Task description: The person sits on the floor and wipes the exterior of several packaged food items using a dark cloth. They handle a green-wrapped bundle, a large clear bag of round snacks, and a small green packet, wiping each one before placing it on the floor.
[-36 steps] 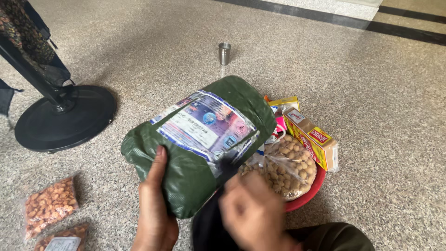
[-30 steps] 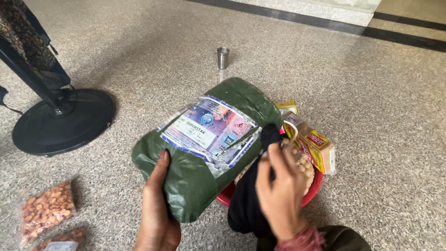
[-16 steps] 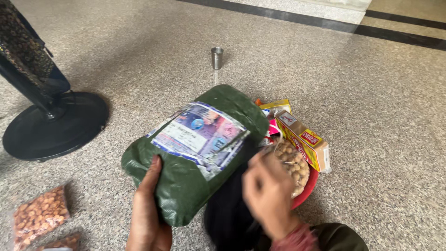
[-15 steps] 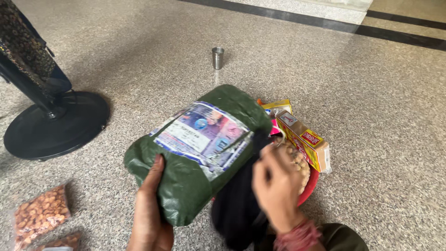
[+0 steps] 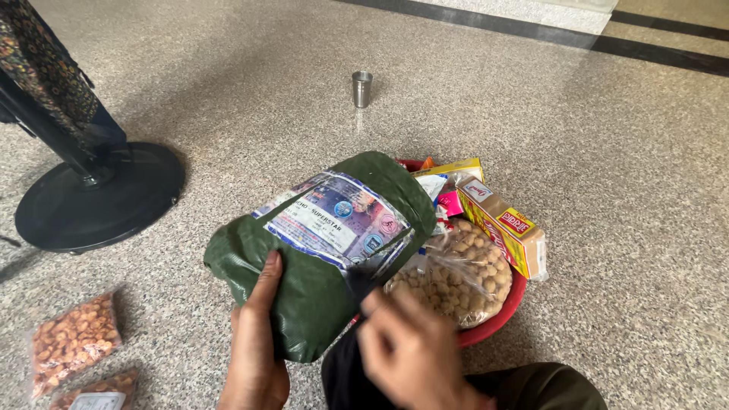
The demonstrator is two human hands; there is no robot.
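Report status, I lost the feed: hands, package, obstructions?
Left hand grips bulky green woven-plastic package. Right hand, blurred, holds black cloth at its lower edge. Red round basin of groceries alongside.

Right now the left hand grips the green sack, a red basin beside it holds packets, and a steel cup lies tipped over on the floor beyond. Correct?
Not quite: in the head view the steel cup stands upright. The left hand does grip the green sack, and the red basin holds packets.

The left hand (image 5: 254, 357) holds a green sack (image 5: 323, 250), thumb on its face. The blurred right hand (image 5: 406, 353) presses a black cloth (image 5: 345, 372) against it, beside a red bowl (image 5: 497, 319) of packets.
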